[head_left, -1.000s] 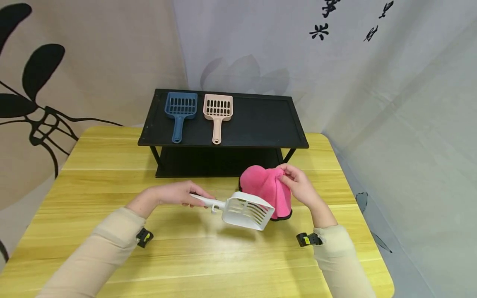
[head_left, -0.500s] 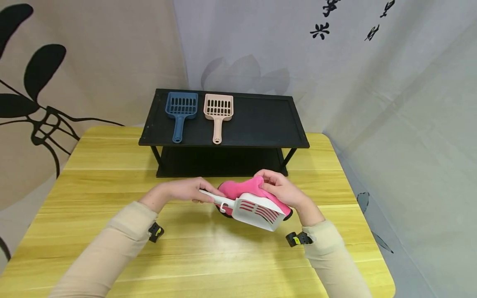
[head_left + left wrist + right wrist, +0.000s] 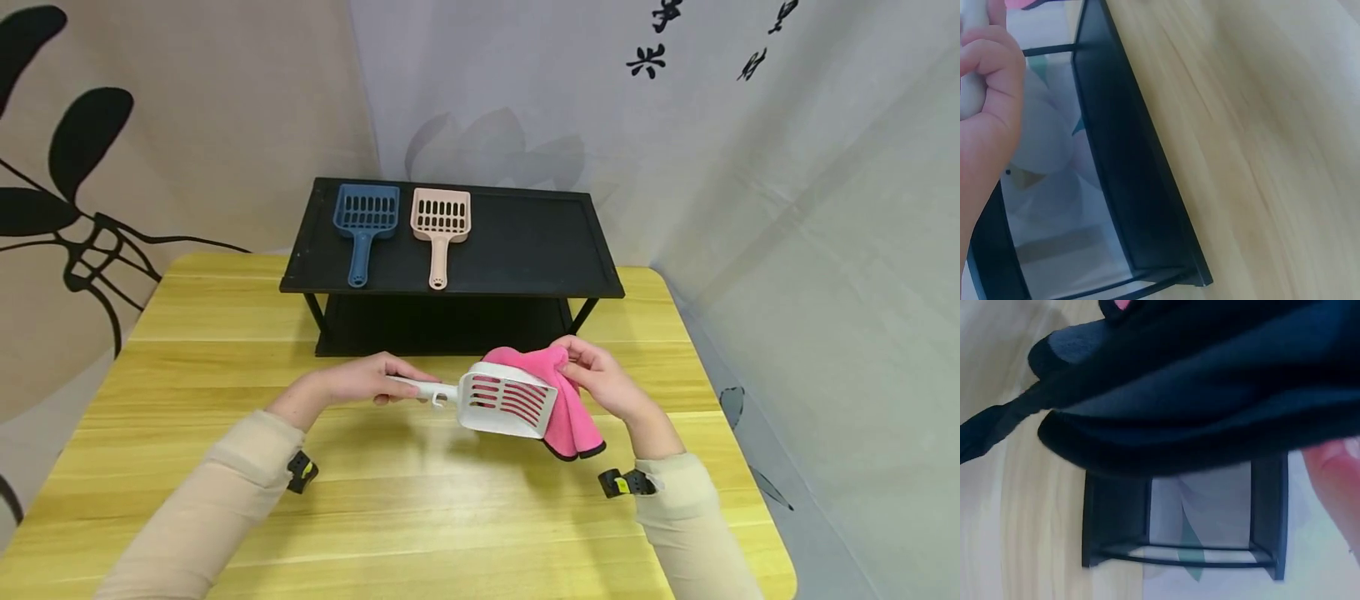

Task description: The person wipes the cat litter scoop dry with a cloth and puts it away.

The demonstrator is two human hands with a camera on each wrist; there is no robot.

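In the head view, my left hand (image 3: 358, 380) grips the handle of a white slotted litter scoop (image 3: 497, 422) above the table, its basket pointing right. A pink cloth (image 3: 573, 418) with black edging hangs behind and against the basket; pink shows through the slots. My right hand (image 3: 602, 382) pinches the cloth's upper right part. The left wrist view catches the curled left fingers (image 3: 994, 75) around the pale handle (image 3: 972, 97). Close up in the right wrist view, the dark side of the cloth (image 3: 1210, 394) hides most of the hand and the scoop.
A black two-tier rack (image 3: 525, 250) stands at the back of the wooden table (image 3: 420, 525). On its top tier lie a blue litter scoop (image 3: 360, 254) and a pale pink litter scoop (image 3: 438, 258), side by side, handles toward me. A printed curtain hangs behind.
The cloth went left over the scoop's back, then returned right with my right hand, and now drapes past the basket's right end. The scoop shifted slightly and tilted. Both holds stayed.
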